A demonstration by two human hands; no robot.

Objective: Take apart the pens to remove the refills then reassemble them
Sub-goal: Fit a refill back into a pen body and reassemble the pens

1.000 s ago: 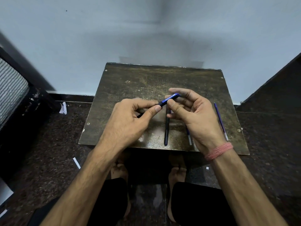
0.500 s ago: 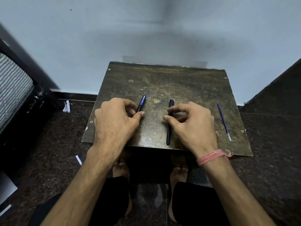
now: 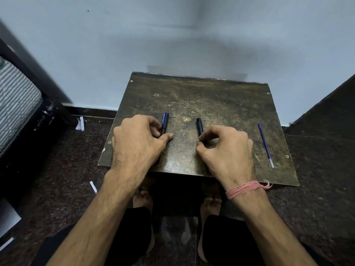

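On the worktop (image 3: 221, 96), the left hand (image 3: 138, 144) is pinching the blue pen (image 3: 164, 122) and the right hand (image 3: 226, 148) the black pen (image 3: 199, 126); farther right, one refill (image 3: 266, 144) is lying removed, so disassembly and reassembly are apparently remaining.

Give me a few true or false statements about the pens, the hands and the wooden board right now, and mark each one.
1. The left hand grips the blue-capped black pen. True.
2. The thin blue refill lies between the two hands. False: it lies alone near the right edge of the worn brown wooden board.
3. The right hand pinches the all-black pen. True.
4. Both pens are lifted clear of the board. False: both appear to lie on it.
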